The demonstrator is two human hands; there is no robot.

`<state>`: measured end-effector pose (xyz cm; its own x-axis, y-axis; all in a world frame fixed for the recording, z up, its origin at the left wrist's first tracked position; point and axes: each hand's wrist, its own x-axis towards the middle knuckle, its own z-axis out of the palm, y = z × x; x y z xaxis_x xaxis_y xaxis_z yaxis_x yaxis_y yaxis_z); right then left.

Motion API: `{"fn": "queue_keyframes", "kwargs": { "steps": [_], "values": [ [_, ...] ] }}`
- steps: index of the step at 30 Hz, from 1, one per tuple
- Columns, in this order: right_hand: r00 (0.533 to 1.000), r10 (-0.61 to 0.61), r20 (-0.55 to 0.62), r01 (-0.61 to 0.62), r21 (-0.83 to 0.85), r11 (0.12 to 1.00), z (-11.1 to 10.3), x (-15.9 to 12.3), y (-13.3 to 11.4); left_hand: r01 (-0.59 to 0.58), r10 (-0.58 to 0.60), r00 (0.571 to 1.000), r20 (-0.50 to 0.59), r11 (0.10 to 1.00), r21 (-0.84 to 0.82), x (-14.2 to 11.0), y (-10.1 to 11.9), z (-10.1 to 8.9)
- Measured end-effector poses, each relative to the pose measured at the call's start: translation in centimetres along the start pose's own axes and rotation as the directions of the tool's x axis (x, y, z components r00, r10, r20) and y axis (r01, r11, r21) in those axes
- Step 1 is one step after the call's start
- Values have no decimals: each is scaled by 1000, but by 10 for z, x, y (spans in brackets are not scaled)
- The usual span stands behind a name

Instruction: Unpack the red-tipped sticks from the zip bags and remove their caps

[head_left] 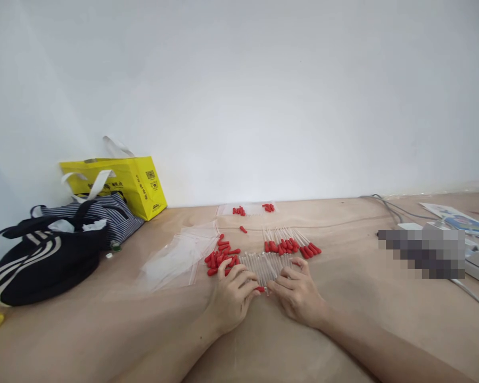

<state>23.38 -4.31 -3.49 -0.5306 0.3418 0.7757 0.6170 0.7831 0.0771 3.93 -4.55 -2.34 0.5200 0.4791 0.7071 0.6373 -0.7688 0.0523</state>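
Note:
My left hand [235, 292] is closed, pinching a red rubber dropper bulb [260, 289] between thumb and fingertips. Facing it, my right hand [297, 292] has its fingers closed on a thin glass dropper tube, mostly hidden by the fingers, whose end meets the bulb or lies close to it. Just beyond both hands lies a row of clear glass tubes [259, 263] without bulbs. A pile of loose red bulbs [223, 250] is beside my left fingers. Behind my right hand, several droppers with red bulbs fitted [279, 246] lie with their tips pointing away.
Clear plastic zip bags [175, 258] are spread at the left. Near the wall, another bag [255, 209] holds red-bulbed droppers. A single bulb [243, 229] lies apart. A black bag [43, 266] and a yellow bag [115, 181] stand left; cables [387, 205] and papers [463, 221] lie right.

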Motion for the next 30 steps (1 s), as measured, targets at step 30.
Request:
{"fn": "queue_keyframes", "kwargs": {
  "steps": [30],
  "values": [
    [963,262,56,-262,-23,965,2,-13,20,193,-182,977,-110,976,99,-9,-22,-27]
  ]
}}
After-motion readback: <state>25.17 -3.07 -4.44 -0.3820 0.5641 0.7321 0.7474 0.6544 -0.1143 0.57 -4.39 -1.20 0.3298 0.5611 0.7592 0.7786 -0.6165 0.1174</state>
